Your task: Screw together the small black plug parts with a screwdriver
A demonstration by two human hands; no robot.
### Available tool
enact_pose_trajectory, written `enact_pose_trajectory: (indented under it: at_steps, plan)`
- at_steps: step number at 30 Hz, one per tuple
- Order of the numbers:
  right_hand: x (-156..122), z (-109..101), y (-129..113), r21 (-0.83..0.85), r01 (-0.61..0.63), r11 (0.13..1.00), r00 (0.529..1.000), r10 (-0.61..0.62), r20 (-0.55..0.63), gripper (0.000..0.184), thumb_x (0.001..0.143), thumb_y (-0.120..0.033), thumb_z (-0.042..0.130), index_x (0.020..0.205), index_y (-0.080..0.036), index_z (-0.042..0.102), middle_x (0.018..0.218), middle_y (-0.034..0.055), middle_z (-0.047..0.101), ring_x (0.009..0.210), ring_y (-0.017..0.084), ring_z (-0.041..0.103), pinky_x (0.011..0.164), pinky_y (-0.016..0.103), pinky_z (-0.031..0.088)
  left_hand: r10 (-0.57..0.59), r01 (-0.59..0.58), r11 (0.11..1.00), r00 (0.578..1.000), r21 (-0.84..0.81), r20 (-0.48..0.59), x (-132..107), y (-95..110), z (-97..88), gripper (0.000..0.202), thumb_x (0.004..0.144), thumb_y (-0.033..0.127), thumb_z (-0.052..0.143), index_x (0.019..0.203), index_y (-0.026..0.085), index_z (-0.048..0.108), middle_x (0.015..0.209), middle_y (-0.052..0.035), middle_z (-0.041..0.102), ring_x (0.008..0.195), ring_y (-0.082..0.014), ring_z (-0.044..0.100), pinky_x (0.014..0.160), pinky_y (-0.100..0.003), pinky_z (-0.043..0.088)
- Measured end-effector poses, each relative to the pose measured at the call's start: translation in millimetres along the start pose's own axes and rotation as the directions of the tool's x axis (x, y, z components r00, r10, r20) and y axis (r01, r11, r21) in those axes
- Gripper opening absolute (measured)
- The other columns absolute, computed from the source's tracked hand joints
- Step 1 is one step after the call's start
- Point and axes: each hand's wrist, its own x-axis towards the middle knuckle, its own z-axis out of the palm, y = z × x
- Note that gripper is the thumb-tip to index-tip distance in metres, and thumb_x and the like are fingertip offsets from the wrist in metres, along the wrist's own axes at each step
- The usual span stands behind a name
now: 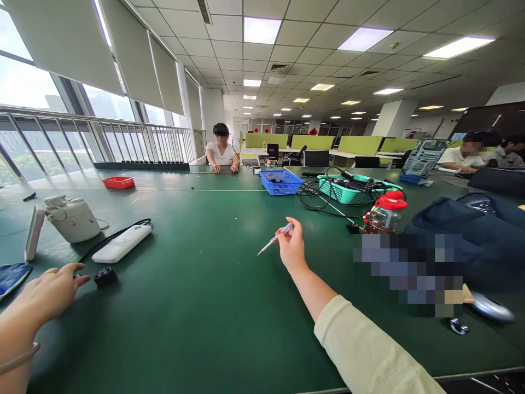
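The screwdriver (268,244) is over the middle of the green surface (197,328), held in the right hand (292,246), its bare tip pointing down and left; whether that tip touches the surface I cannot tell. The tool is in hand but is on no part, and the black piece (105,277) lies loose at the left; what remains to be done does not show. The right fingers are closed in a pinch around the handle. The left hand (51,293) reaches just beside the black piece, thumb and forefinger slightly parted; whether they hold something small is unclear. Behind that piece lies a white power bank (122,243); farther off stand a blue basket (283,190) and a red-lidded bottle (389,208).
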Motion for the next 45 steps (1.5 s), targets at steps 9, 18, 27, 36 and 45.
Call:
enact_pose_trajectory:
  at_steps: [9, 18, 27, 36, 45]
  plan:
    - [0, -1, -4, 0.022, -0.007, 1.0, 1.0, 0.007, 0.01, 0.045, 0.079, -0.031, 0.059, 0.121, -0.024, 0.046, 0.085, 0.0011, 0.065, 0.073, 0.019, 0.067, 0.074, 0.039, 0.057, 0.243, -0.243, 0.97, 0.97, -0.032, 0.013, -8, 61, -20.0, 0.064, 0.085, 0.043, 0.031, 0.129, 0.004, 0.057, 0.127, -0.0224, 0.057, 0.108, -0.0329, 0.062, 0.102, -0.044, 0.044]
    - [-1, -1, -7, 0.022, -0.018, 1.0, 1.0, 0.017, 0.009, 0.048, 0.077, -0.034, 0.059, 0.122, -0.024, 0.046, 0.086, 0.0018, 0.065, 0.074, 0.02, 0.067, 0.074, 0.039, 0.057, 0.246, -0.253, 0.965, 0.965, 0.076, 0.092, -4, 58, -10.8, 0.063, 0.087, 0.043, 0.034, 0.126, 0.001, 0.059, 0.123, -0.0242, 0.062, 0.111, -0.0341, 0.062, 0.103, -0.044, 0.042]
    - [-1, 0, -8, 0.02, -0.007, 1.0, 1.0, 0.007, -0.013, 0.044, 0.079, -0.029, 0.058, 0.121, -0.024, 0.048, 0.087, 0.0019, 0.066, 0.075, 0.02, 0.068, 0.079, 0.04, 0.056, 0.232, -0.233, 0.972, 0.963, -0.007, 0.134, 2, 46, -2.4, 0.066, 0.088, 0.045, 0.03, 0.131, 0.004, 0.057, 0.133, -0.0229, 0.058, 0.116, -0.0341, 0.061, 0.104, -0.045, 0.042]
    - [-2, 0, -12, 0.006, -0.02, 1.0, 1.0, 0.02, -0.003, 0.043, 0.079, -0.027, 0.056, 0.121, -0.023, 0.047, 0.088, 0.0022, 0.067, 0.077, 0.019, 0.068, 0.079, 0.039, 0.055, 0.158, -0.152, 0.987, 0.968, -0.043, 0.197, -10, 63, -21.5, 0.063, 0.084, 0.048, 0.038, 0.129, 0.01, 0.06, 0.127, -0.0165, 0.066, 0.114, -0.031, 0.063, 0.1, -0.041, 0.045]
    - [-2, 0, -12, 0.009, -0.022, 1.0, 1.0, 0.022, 0.01, 0.044, 0.08, -0.029, 0.057, 0.122, -0.023, 0.046, 0.087, 0.0019, 0.066, 0.075, 0.019, 0.068, 0.075, 0.037, 0.056, 0.259, -0.26, 0.963, 0.966, -0.075, -0.017, -21, 67, -30.5, 0.047, 0.089, 0.053, 0.033, 0.11, 0.026, 0.065, 0.114, 0.002, 0.072, 0.105, -0.0244, 0.065, 0.099, -0.039, 0.046]
